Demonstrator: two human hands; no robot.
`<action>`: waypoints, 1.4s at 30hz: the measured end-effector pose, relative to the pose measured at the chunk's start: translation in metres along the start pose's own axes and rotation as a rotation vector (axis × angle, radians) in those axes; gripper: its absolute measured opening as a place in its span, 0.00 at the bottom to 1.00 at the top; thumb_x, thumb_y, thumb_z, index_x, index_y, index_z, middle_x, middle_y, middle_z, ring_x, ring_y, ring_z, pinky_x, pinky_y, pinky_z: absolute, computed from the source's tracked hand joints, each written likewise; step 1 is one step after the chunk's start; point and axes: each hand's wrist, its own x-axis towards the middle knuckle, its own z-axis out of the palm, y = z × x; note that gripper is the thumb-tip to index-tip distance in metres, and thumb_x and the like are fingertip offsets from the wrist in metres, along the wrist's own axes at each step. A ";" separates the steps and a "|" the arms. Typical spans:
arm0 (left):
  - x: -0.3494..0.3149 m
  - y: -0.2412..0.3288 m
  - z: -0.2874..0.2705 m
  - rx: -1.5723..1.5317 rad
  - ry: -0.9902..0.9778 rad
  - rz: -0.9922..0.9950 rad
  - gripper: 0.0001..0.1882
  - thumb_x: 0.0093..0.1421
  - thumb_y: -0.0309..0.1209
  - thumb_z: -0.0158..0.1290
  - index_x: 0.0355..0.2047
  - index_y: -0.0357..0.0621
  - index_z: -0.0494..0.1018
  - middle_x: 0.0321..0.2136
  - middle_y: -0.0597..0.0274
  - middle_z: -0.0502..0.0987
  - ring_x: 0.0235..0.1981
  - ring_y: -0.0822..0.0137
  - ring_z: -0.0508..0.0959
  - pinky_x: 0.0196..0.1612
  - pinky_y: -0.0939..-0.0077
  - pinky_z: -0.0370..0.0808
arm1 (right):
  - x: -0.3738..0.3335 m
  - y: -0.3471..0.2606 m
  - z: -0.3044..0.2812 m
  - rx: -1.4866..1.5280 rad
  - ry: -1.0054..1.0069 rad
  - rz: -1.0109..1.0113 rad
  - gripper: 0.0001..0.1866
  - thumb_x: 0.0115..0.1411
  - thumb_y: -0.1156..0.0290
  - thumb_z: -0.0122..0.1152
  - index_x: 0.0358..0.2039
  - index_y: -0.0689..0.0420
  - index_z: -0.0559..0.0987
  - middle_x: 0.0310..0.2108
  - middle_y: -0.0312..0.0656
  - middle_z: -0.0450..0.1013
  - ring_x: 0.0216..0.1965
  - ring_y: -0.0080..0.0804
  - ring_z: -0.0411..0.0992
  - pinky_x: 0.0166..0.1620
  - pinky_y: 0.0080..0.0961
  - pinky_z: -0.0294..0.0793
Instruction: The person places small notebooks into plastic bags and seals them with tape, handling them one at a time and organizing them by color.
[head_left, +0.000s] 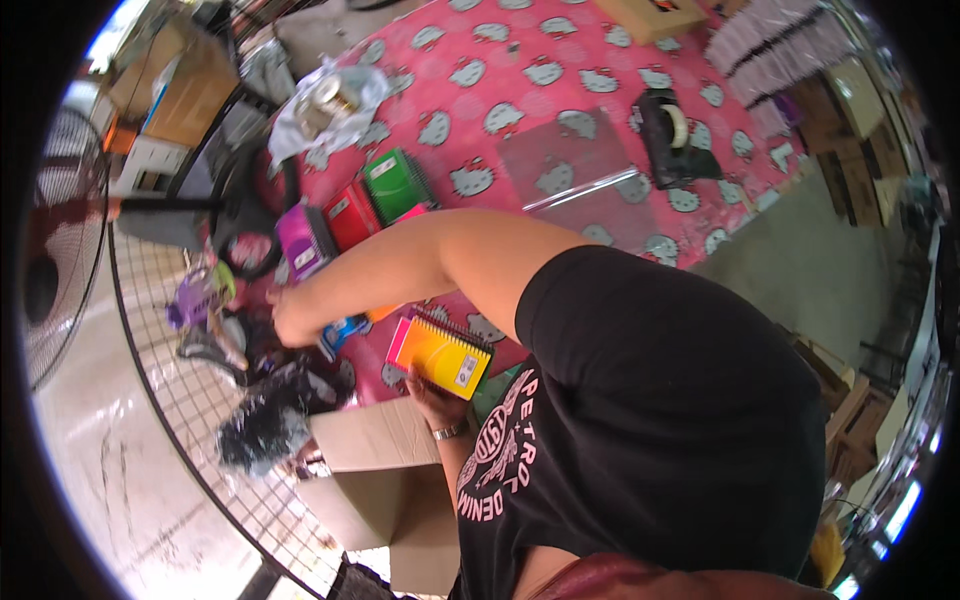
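Observation:
My left hand (436,402), with a metal-banded watch at the wrist, is closed around the lower edge of a small stack of spiral notebooks (450,352). A yellow cover lies on top, and a pink one shows at its left edge. My right arm stretches across to the table's left edge, where my right hand (292,316) is beside black plastic wrapping (262,345); its fingers are too unclear to read. Beyond that forearm lie purple (303,240), red (351,214) and green (396,184) spiral notebooks. A blue item (343,334) sits partly beneath the arm.
A pink cartoon-print cloth (470,110) covers the table. On it rest a clear plastic sleeve (575,165), a black tape dispenser (672,140) and a white plastic bag (330,105). An open cardboard box (375,440) stands close by my left arm. Wire mesh (170,400) and a fan (65,230) are left.

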 end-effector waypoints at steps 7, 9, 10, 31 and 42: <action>0.000 -0.035 0.082 0.288 -0.336 0.160 0.38 0.55 0.63 0.41 0.55 0.47 0.62 0.48 0.59 0.71 0.48 0.59 0.72 0.52 0.60 0.68 | -0.213 -0.116 -0.029 -0.262 0.027 -0.072 0.20 0.50 0.55 0.57 0.42 0.49 0.76 0.45 0.46 0.69 0.50 0.45 0.66 0.60 0.55 0.48; -0.009 -0.046 0.134 0.419 -0.202 0.172 0.40 0.54 0.64 0.42 0.55 0.46 0.61 0.47 0.58 0.71 0.47 0.58 0.72 0.51 0.60 0.69 | -0.263 -0.134 -0.011 -0.183 0.040 -0.017 0.23 0.50 0.55 0.58 0.45 0.52 0.74 0.50 0.50 0.64 0.52 0.49 0.63 0.61 0.53 0.47; -0.014 -0.049 0.153 0.481 -0.120 0.194 0.40 0.53 0.64 0.42 0.56 0.46 0.61 0.46 0.58 0.71 0.46 0.58 0.73 0.50 0.61 0.69 | -0.282 -0.138 -0.010 -0.137 0.071 0.043 0.25 0.50 0.54 0.58 0.46 0.53 0.72 0.53 0.53 0.62 0.53 0.51 0.62 0.61 0.53 0.46; 0.120 -0.207 0.170 1.146 -0.793 0.413 0.46 0.34 0.16 0.62 0.56 0.43 0.56 0.53 0.57 0.62 0.56 0.61 0.64 0.59 0.67 0.61 | -0.558 -0.141 0.154 0.678 0.982 1.021 0.43 0.38 0.73 0.68 0.57 0.51 0.58 0.48 0.50 0.64 0.50 0.51 0.62 0.53 0.39 0.62; 0.116 -0.210 0.186 1.050 -0.658 0.247 0.42 0.35 0.12 0.57 0.53 0.44 0.55 0.49 0.57 0.64 0.52 0.61 0.66 0.57 0.69 0.63 | -0.554 -0.134 0.146 1.014 1.002 0.963 0.44 0.38 0.78 0.68 0.57 0.53 0.58 0.49 0.43 0.64 0.51 0.38 0.65 0.54 0.31 0.64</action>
